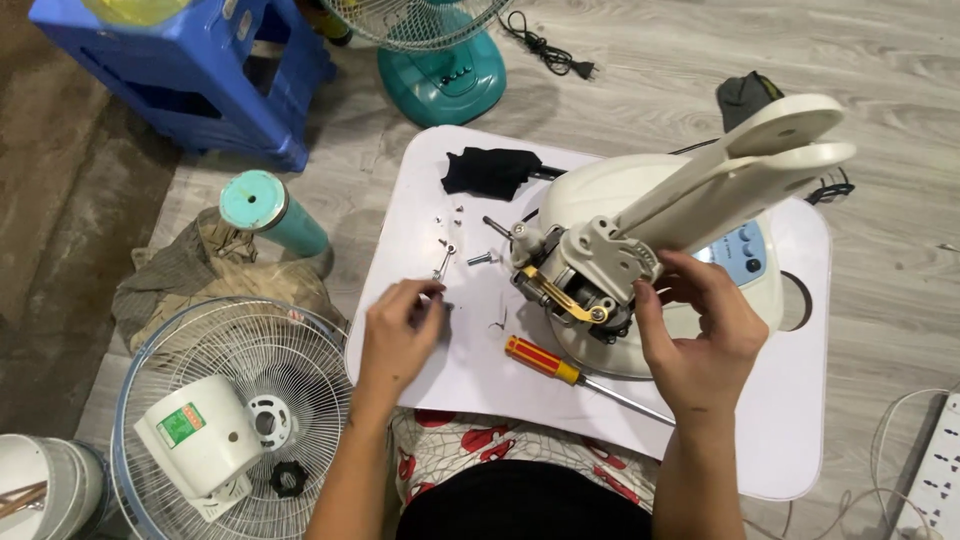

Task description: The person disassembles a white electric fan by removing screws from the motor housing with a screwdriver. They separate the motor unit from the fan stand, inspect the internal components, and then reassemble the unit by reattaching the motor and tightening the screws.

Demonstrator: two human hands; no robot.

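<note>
The cream plastic fan stand with its exposed motor-neck mechanism (590,275) lies tipped on its side on the white lap desk (800,400) across our knees, its round base with pale blue buttons (745,250) toward the right and its flat neck arms pointing up and away. Our right hand (700,335) rests against the grey-white housing at the neck, fingers (690,275) curled apart around its edge, steadying it rather than clamping hard. Our left hand (400,335) sits on the desk just left of the mechanism, its fingers (432,298) pinched together on what looks like a small screw, too tiny to tell for sure. More small silver screws (450,250) lie scattered above that hand, and an orange-and-yellow handled screwdriver (545,360) lies on the desk between our hands. A black cloth (490,170) sits at the desk's far edge.

We judge the stand to be bulky and moderately heavy at its base, stiff, with smooth plastic that could slip; the brass-coloured linkage (560,295) looks delicate, so the solid housing or the neck arms seem the better places to hold.

On the wooden floor to the left lie a wire fan grille (160,350) holding a white motor cover (195,430), and a teal cylinder (270,210).
</note>
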